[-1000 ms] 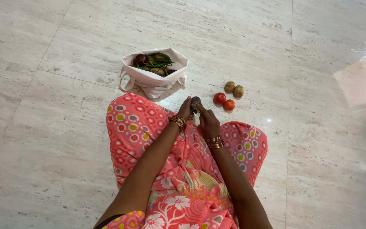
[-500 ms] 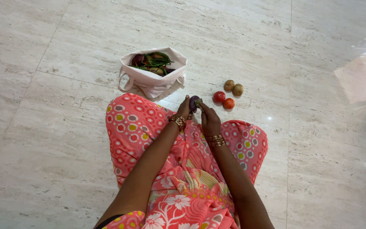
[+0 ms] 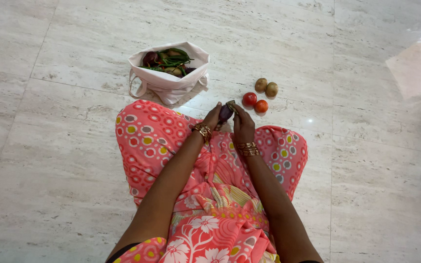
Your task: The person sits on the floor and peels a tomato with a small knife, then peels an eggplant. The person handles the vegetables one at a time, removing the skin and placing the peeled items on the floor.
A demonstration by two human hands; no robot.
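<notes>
Small purple eggplant (image 3: 225, 113) pinched between left hand (image 3: 213, 118) and right hand (image 3: 242, 127) above the knees, now tilted compared with before, two tomatoes (image 3: 255, 102) and two potatoes (image 3: 266, 87) just beside, cloth bag (image 3: 167, 82) behind

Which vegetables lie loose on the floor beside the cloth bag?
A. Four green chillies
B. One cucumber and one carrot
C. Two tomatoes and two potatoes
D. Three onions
C: two red tomatoes and two brown potatoes sit in a small cluster on the marble floor, to the side of the white cloth bag.
</notes>
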